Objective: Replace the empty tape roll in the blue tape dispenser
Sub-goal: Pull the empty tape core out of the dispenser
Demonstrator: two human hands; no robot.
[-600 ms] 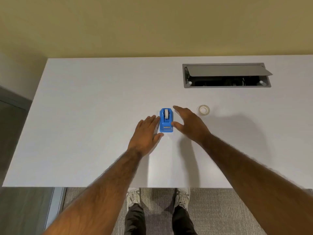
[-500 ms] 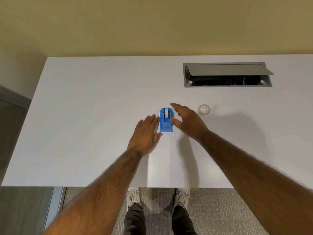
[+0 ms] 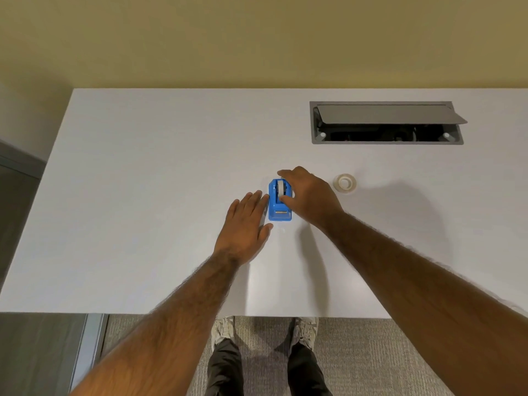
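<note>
The blue tape dispenser stands mid-table on the white table, cutter end toward me, with a pale roll seated in it. My left hand lies flat and open, its fingertips against the dispenser's left side. My right hand arches over the dispenser's right side. The thumb touches the near edge of the roll and the index finger curls past the far end, fingers still apart. A clear tape roll lies flat to the right, untouched.
An open grey cable hatch with its lid raised is set into the table at the back right. The near table edge runs just above my shoes. A yellow wall stands behind the table.
My right hand has moved left onto the dispenser, with the thumb and index finger now around the roll. My left hand has barely shifted.
</note>
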